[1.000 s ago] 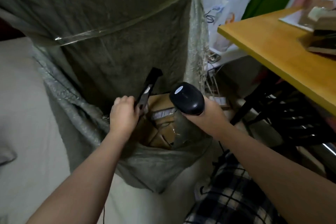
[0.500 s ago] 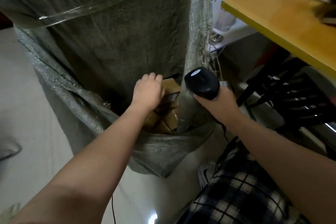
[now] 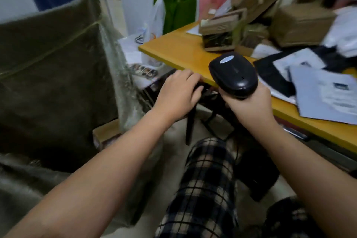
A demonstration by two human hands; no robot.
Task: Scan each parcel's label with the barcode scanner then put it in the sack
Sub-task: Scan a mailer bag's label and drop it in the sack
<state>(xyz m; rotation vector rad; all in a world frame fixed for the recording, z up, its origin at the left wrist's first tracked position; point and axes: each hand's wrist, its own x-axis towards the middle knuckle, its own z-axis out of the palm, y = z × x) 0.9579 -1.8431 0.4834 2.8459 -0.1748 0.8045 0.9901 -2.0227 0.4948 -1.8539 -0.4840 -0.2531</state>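
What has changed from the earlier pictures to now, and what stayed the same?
The left hand let go of the dark parcel in the sack, came out empty and moved right, toward the edge of the yellow table. The right hand still grips the barcode scanner.

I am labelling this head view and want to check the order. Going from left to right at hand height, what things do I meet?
sack → left hand → barcode scanner, gripped by the right hand → white mailer on the yellow table.
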